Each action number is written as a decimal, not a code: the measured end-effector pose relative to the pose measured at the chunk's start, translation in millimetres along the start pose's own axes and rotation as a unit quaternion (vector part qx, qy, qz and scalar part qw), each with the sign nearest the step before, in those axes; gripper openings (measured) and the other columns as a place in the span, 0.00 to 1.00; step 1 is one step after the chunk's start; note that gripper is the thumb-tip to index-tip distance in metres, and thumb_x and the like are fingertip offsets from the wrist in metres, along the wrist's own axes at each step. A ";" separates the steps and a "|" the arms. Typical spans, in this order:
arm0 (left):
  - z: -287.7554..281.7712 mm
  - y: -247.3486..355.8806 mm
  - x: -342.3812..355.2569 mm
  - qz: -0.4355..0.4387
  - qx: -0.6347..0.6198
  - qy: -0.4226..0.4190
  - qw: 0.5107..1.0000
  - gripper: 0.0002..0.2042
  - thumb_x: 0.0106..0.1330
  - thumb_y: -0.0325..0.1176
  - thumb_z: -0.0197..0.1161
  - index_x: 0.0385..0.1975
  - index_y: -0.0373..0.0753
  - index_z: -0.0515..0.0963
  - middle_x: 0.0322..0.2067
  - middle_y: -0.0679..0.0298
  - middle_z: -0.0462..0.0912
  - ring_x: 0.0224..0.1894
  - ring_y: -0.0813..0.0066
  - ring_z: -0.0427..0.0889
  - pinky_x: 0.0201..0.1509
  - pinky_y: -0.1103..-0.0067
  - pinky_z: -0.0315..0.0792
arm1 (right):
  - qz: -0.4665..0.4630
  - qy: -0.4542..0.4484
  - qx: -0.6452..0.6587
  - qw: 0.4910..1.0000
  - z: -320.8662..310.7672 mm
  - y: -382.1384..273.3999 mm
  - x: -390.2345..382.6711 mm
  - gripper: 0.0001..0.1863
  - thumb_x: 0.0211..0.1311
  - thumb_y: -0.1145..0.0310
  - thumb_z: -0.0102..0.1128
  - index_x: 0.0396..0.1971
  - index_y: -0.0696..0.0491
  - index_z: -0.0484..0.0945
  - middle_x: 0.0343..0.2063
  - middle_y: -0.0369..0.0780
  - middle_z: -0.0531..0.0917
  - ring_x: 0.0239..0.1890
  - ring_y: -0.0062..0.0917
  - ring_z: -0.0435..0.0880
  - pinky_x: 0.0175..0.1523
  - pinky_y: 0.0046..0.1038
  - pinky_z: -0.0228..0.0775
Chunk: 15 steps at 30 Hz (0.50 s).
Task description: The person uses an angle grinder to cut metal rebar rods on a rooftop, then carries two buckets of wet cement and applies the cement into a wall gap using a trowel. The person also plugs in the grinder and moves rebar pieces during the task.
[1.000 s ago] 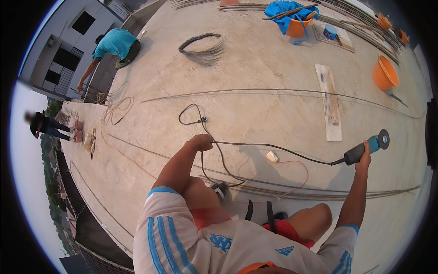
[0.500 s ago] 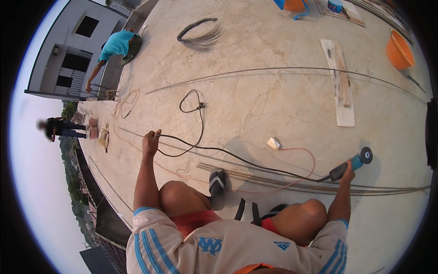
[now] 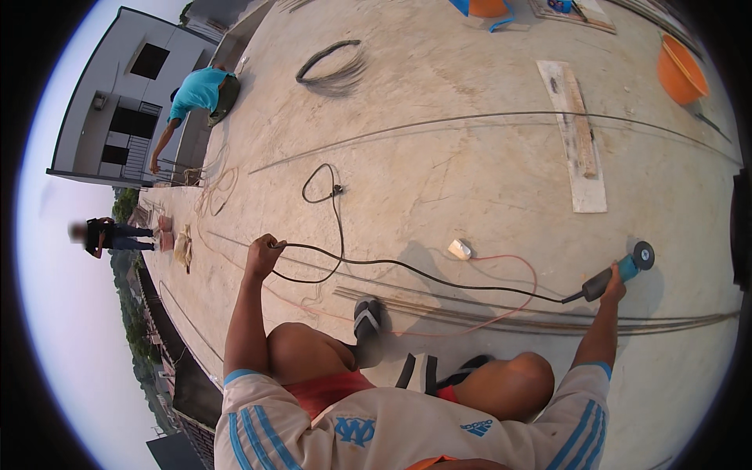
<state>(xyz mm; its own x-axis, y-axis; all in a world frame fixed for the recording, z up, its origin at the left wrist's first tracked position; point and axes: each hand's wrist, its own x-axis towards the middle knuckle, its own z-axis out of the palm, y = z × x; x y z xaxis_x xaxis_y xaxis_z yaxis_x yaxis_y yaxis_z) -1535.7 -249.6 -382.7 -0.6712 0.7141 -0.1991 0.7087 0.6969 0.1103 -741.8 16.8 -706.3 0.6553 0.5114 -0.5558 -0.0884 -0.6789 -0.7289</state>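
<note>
In my right hand (image 3: 614, 285), fingers wrapped round its body, is a teal and black angle grinder (image 3: 601, 282). A dark round disc (image 3: 644, 255) sits at its far end. The grinder's black power cord (image 3: 423, 271) runs leftward above the floor to my left hand (image 3: 265, 254), which pinches it. Beyond that hand the cord loops back across the concrete to a black plug (image 3: 337, 190). Just below the grinder, several long steel bars (image 3: 470, 313) lie on the floor near my feet.
A white extension socket (image 3: 460, 249) on a pinkish cord lies ahead. Farther off are a single long bar (image 3: 368, 135), a wire coil (image 3: 325, 63), a whitish board (image 3: 576, 149) and an orange tub (image 3: 681, 74). Two people, one in a teal shirt (image 3: 200, 88), are at the left.
My right hand has carried the grinder a little to the right and up. The cord between my hands is stretched slightly longer; my left hand still holds it.
</note>
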 end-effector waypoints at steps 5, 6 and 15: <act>5.7 17.1 3.8 0.032 -0.017 0.007 0.999 0.17 0.58 0.40 0.69 0.23 0.31 0.74 0.15 0.56 0.71 0.18 0.70 0.66 0.24 0.71 0.64 | 0.014 0.040 -0.013 0.999 -2.8 15.2 -1.3 0.34 0.43 0.50 0.73 0.38 0.67 0.80 0.36 0.46 0.83 0.40 0.35 0.81 0.46 0.35 0.72; 6.5 18.9 4.4 0.033 -0.022 0.004 0.999 0.16 0.58 0.40 0.69 0.23 0.32 0.75 0.15 0.56 0.71 0.18 0.71 0.66 0.24 0.71 0.64 | 0.008 0.032 -0.034 0.999 -4.5 17.1 -2.1 0.34 0.44 0.49 0.73 0.40 0.66 0.80 0.37 0.46 0.82 0.40 0.35 0.81 0.46 0.35 0.72; -0.8 50.8 14.1 0.063 -0.060 -0.131 0.988 0.14 0.59 0.40 0.66 0.32 0.34 0.79 0.25 0.59 0.78 0.29 0.72 0.75 0.33 0.72 0.69 | 0.045 -0.046 -0.096 0.993 -10.0 3.4 -28.6 0.43 0.47 0.39 0.67 0.51 0.64 0.75 0.46 0.49 0.79 0.45 0.42 0.79 0.51 0.43 0.72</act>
<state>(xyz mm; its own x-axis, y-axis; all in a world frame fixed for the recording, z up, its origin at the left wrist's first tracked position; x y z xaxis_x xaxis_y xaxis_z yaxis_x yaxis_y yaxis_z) -1509.3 -204.1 -379.1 -0.4893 0.7641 -0.4204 0.7410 0.6184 0.2617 -753.3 -5.4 -688.9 0.5787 0.4837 -0.6566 0.0065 -0.8078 -0.5894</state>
